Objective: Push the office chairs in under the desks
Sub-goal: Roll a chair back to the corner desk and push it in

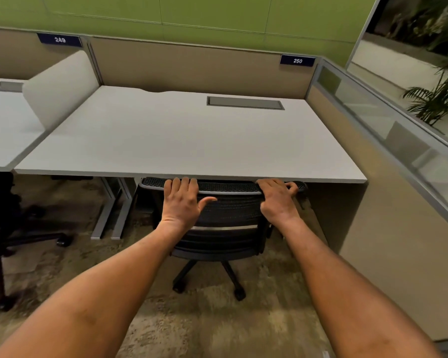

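Observation:
A black mesh office chair [230, 210] stands against the front edge of the white desk [186, 140] marked 250; its seat is hidden under the desktop and the backrest top touches the edge. My left hand [183, 202] lies flat on the backrest top, fingers over the rim, thumb spread out. My right hand [278, 200] curls around the top rim near the chair's right corner. The wheeled base [212, 277] shows on the carpet below.
A second black chair [3, 228] stands out from the neighbouring desk [3, 125] marked 249 at the left. Grey desk legs [114, 210] are left of the chair. A beige partition panel [398, 228] closes the right side. Plants [440, 94] lie beyond it.

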Demonstrator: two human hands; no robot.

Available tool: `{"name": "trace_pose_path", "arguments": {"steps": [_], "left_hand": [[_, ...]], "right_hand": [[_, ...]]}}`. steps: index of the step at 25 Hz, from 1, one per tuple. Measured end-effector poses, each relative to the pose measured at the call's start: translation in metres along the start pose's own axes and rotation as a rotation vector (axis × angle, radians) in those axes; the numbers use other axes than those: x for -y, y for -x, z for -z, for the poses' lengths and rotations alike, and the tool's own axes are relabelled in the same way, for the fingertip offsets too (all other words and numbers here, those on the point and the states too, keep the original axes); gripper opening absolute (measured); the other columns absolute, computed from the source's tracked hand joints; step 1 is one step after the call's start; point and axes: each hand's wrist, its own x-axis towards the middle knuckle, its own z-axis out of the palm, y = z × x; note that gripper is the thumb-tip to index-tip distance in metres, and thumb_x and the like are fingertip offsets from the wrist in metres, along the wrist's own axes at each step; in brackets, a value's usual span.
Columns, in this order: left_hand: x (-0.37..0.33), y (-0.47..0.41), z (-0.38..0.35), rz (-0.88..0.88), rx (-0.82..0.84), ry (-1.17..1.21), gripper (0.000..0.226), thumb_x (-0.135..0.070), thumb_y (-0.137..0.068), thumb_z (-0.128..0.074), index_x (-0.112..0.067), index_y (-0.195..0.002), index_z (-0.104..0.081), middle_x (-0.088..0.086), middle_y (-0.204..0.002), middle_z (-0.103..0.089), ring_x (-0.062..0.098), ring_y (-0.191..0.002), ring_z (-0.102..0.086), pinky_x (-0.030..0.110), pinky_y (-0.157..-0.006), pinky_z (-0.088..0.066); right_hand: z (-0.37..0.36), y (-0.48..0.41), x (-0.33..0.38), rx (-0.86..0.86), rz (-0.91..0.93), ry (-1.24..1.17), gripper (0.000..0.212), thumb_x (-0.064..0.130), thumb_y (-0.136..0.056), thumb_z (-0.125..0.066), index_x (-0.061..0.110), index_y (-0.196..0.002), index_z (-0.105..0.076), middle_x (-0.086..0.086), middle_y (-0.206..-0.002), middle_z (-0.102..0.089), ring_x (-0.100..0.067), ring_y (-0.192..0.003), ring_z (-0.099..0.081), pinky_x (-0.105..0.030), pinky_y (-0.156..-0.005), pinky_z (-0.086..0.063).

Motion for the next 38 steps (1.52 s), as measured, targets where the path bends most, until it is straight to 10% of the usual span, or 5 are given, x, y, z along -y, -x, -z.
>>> {"name": "trace_pose_path", "arguments": {"steps": [18, 26, 38], "left_hand": [[0.051, -0.052, -0.021, -0.034, -0.004, -0.012, 0.067, -0.072, -0.084, -0.028, -0.011, -0.087, -0.056, 0.008, -0.083, -0.06, 0.029, -0.078, -0.053, 0.037, -0.072, -0.029], [0.056, -0.078, -0.025, -0.053, 0.091, -0.017, 0.07, -0.071, -0.085, -0.031, -0.008, -0.101, -0.058, 0.012, -0.095, -0.064, 0.033, -0.093, -0.056, 0.049, -0.097, -0.034], [0.069, -0.094, -0.047, -0.053, 0.009, -0.005, 0.064, -0.07, -0.086, -0.028, -0.011, -0.083, -0.051, 0.008, -0.08, -0.058, 0.027, -0.073, -0.052, 0.037, -0.071, -0.034]], "right_hand": [[-0.021, -0.06, 0.034, -0.028, -0.067, 0.027, 0.059, -0.008, -0.071, -0.046, 0.02, -0.122, -0.058, 0.003, -0.123, -0.06, -0.021, -0.119, -0.043, -0.036, -0.086, -0.016], [-0.024, -0.085, 0.033, -0.009, -0.095, 0.001, 0.056, -0.013, -0.072, -0.038, 0.02, -0.113, -0.058, 0.001, -0.117, -0.06, -0.021, -0.115, -0.042, -0.039, -0.09, -0.018], [-0.048, -0.111, 0.032, -0.136, -0.068, -0.028, 0.046, -0.011, -0.078, -0.043, 0.017, -0.11, -0.061, 0.0, -0.111, -0.063, -0.023, -0.112, -0.047, -0.037, -0.089, -0.017]]}}
